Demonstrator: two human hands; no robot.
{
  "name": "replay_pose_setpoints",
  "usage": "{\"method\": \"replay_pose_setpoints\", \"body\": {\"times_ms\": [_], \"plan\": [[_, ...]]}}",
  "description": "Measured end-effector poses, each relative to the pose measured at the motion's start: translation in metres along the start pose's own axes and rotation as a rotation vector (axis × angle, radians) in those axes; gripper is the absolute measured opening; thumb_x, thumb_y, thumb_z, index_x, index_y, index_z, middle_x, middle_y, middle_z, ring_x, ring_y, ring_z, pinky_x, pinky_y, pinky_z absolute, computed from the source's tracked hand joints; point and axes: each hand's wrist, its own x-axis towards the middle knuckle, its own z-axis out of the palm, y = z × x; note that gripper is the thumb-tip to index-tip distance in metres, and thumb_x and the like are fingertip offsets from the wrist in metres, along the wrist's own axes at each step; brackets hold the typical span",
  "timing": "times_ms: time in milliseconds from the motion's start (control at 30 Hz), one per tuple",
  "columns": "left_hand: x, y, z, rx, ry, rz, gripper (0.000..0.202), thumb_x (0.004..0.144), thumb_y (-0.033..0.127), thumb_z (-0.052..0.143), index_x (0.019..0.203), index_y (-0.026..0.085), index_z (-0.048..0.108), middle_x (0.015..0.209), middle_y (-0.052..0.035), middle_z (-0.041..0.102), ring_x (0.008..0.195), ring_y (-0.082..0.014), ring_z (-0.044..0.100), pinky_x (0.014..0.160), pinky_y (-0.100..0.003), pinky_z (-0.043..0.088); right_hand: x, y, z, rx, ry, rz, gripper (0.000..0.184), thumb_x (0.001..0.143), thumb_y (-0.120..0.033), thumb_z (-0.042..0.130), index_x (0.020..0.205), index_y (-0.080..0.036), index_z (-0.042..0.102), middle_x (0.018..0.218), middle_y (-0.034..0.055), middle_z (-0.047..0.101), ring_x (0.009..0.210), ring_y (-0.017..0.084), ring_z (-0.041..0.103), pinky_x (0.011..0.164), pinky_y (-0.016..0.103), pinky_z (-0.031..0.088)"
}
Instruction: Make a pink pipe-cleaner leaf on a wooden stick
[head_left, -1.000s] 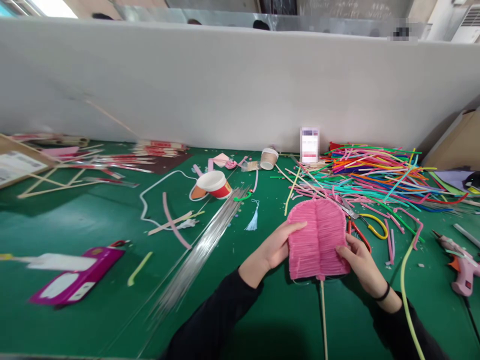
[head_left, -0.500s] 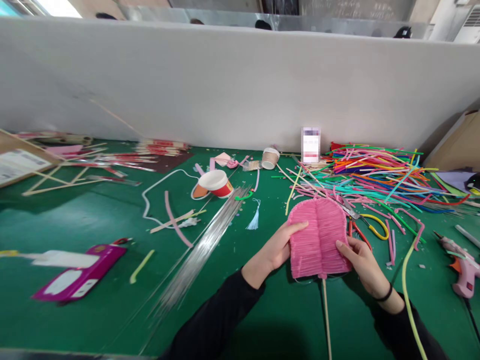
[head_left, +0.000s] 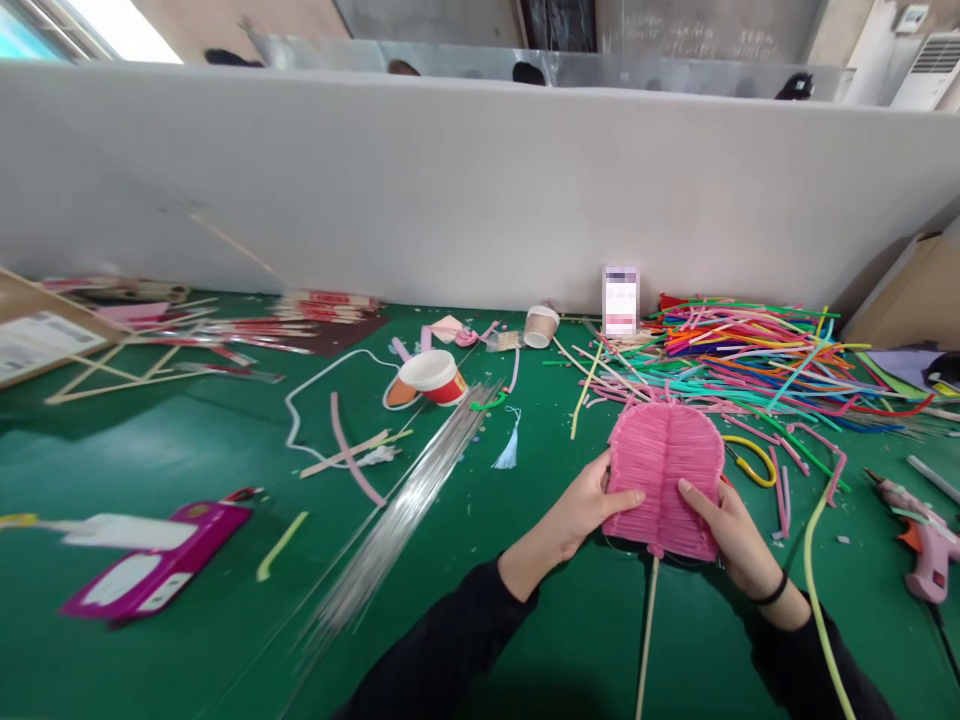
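Note:
Between my two hands is a pink fan (head_left: 667,470), rounded at the top, made of tightly laid fuzzy stems with a ridge down its middle. A thin wooden stick (head_left: 649,640) runs down from its lower edge. My left hand (head_left: 581,510) grips the left side, thumb flat on the front. On the lower right side my right hand (head_left: 731,525) has its thumb pressed on the front; a dark band circles that wrist. The other fingers of both hands are mostly hidden behind the fan. Yellow-handled pliers (head_left: 757,462) lie partly covered behind its right edge.
Loose colourful pipe cleaners (head_left: 750,345) are heaped at the back right. A pink glue gun (head_left: 926,545) lies far right. Thin metal wires (head_left: 405,520) stretch left of my hands, near a paper cup (head_left: 439,378) and a blue tassel (head_left: 508,440). A white partition (head_left: 450,190) stands behind.
The pink fan has shifted a little to the right with both hands, now covering more of the pliers. My left thumb sits lower on it, and its stick slants more to the left.

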Motion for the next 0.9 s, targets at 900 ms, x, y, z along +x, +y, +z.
{"method": "replay_pose_setpoints", "body": {"times_ms": [900], "plan": [[-0.003, 0.003, -0.008, 0.156, -0.051, -0.016, 0.052, 0.067, 0.023, 0.077, 0.115, 0.012, 0.060, 0.118, -0.0133, 0.069, 0.110, -0.0299, 0.062, 0.093, -0.040, 0.049, -0.002, -0.002, 0.001, 0.029, 0.003, -0.018, 0.046, 0.069, -0.057, 0.075, 0.094, -0.019, 0.070, 0.092, 0.0064, 0.074, 0.079, 0.021, 0.068, 0.075, 0.033, 0.053]]}}
